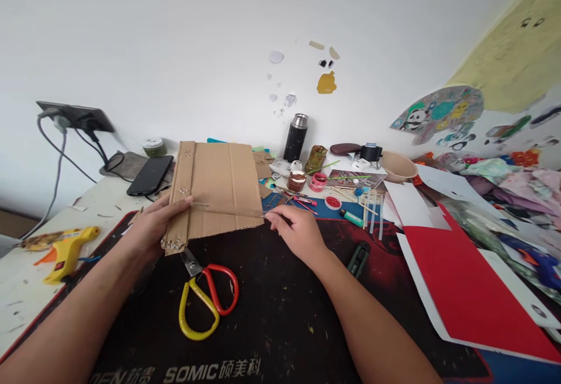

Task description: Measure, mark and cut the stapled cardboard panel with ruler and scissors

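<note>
A tan piece of corrugated cardboard (219, 179) is held up over the dark mat, a folded strip with small twisted bits along its left side. My left hand (160, 220) grips that left side, thumb on the front face. At the lower right corner, the fingers of my right hand (291, 226) are pinched together. Something thin and pale shows at their tips, too small to name. Below the cardboard lies a pair of scissors (204, 273) with one red and one yellow handle, its blades partly hidden behind the cardboard.
A yellow glue gun (72, 255) and a black phone (151, 175) lie at left. Behind stand a black thermos (295, 138) and paint jars (297, 181). A green utility knife (359, 259) rests on the mat. Red paper (477, 290) covers the right side.
</note>
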